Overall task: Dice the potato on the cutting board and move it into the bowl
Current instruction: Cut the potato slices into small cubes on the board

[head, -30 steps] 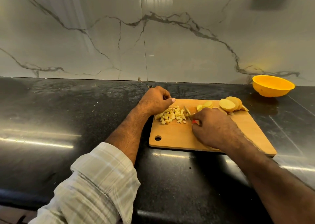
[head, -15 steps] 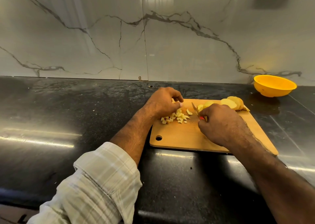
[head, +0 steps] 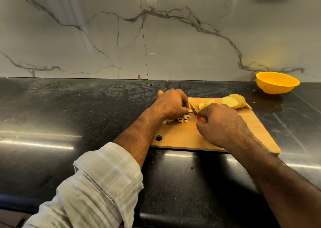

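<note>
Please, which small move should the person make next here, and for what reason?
Probably press the small red-handled knife down through the pale potato strip that the left hand pinches. The right hand holds the blade right beside those fingertips, cut cubes lie under the left hand, and round slices wait uncut.

Bare counter lies wide to the left of the board and in front of it. On the board, dice crowd the left part and slices the far right corner, with both hands between them; the near half is bare. Open counter separates the slices from the bowl by the wall.
</note>
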`<state>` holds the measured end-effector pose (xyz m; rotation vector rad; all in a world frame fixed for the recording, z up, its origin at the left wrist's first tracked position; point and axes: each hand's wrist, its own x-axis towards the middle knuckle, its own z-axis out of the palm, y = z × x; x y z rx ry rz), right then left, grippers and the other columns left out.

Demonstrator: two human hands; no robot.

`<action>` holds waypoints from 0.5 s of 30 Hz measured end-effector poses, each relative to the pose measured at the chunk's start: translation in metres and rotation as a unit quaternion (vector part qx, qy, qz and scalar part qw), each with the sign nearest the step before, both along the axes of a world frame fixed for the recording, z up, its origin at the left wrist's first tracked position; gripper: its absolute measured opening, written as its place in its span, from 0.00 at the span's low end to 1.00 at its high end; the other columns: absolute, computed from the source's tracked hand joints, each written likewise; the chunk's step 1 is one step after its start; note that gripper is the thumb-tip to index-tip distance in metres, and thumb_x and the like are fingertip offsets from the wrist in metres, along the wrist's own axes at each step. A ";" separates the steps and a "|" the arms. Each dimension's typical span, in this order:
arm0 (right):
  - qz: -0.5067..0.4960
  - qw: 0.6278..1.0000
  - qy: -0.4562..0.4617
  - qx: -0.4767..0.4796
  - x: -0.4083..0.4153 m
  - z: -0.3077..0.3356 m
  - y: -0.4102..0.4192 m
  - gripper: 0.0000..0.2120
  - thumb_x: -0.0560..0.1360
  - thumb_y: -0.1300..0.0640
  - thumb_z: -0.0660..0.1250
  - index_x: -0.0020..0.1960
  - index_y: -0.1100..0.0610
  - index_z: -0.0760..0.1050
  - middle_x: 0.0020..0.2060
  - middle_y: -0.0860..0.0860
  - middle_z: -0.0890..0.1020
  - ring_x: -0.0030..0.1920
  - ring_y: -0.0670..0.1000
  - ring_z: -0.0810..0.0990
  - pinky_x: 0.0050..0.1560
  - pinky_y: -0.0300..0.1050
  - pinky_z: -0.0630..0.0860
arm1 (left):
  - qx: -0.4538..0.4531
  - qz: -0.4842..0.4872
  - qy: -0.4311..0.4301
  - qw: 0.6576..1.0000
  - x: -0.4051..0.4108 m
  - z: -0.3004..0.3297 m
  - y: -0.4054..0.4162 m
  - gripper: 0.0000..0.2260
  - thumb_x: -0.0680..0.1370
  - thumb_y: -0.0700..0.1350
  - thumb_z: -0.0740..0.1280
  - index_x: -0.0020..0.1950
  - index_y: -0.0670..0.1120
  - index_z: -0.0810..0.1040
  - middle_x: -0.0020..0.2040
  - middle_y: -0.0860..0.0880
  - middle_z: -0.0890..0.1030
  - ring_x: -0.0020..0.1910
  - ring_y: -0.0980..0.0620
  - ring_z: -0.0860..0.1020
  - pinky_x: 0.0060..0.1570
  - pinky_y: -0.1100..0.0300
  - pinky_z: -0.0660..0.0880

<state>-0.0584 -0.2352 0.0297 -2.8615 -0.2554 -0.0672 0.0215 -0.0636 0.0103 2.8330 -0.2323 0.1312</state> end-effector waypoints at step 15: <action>0.023 0.999 -0.022 -0.024 -0.004 -0.004 0.008 0.19 0.78 0.48 0.67 0.68 0.47 0.79 0.59 0.50 0.82 0.53 0.52 0.78 0.48 0.47 0.79 | -0.018 0.019 0.007 1.000 -0.003 0.003 0.001 0.01 0.78 0.50 0.75 0.48 0.54 0.86 0.45 0.58 0.83 0.53 0.55 0.77 0.65 0.41 0.62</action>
